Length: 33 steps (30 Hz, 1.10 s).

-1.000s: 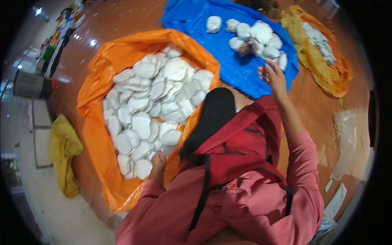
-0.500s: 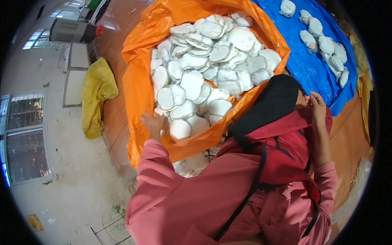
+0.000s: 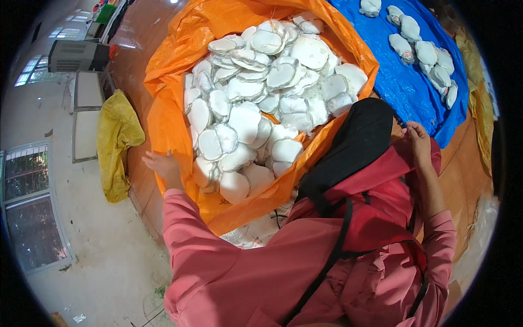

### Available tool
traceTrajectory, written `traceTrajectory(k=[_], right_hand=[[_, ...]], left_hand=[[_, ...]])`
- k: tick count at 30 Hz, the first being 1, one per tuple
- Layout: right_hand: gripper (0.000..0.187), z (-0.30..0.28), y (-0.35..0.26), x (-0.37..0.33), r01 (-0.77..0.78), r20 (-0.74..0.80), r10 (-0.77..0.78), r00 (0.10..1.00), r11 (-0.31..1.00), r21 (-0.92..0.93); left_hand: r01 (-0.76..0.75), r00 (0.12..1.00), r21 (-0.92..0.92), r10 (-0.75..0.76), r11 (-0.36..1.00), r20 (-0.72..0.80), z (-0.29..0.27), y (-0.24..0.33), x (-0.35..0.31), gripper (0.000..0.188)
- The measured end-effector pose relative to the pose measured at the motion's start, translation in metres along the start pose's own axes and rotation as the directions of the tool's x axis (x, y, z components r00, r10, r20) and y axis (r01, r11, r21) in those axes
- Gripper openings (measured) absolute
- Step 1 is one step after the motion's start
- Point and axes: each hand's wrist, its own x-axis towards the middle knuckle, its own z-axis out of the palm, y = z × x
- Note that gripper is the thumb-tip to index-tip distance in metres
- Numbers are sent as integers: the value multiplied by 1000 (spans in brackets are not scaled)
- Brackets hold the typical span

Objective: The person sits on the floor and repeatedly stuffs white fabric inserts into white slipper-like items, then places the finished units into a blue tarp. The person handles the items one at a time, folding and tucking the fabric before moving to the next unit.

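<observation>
- Orange sheet (image 3: 166,119) bearing white pads (image 3: 243,122)
- My left hand (image 3: 165,165), spread wide, at its eight-o'clock edge
- My right hand (image 3: 418,140), three o'clock, curled; holding anything, I cannot tell

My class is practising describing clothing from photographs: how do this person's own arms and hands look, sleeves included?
Both the left hand and the right hand are ungloved. The left sleeve and right sleeve are plain pink and loosely creased. The left one reaches close to the wrist; the right one leaves much of the forearm bare. Fine details are too small to tell.
</observation>
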Motion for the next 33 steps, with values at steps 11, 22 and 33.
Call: traceTrajectory(k=[11, 22, 33], right_hand=[[17, 21, -39, 6, 27, -24, -27, 999, 1000, -2], [35, 241, -130, -40, 65, 877, 21, 480, 996, -60], [42, 386, -58, -163, 465, 887, -84, 455, 872, -156]], left_hand=[[-289, 886, -170, 330, 942, 326, 3, -10, 10, 44], [-670, 21, -731, 987, 132, 159, -193, 51, -145, 11], [-570, -524, -769, 849, -290, 69, -236, 72, -174, 19]])
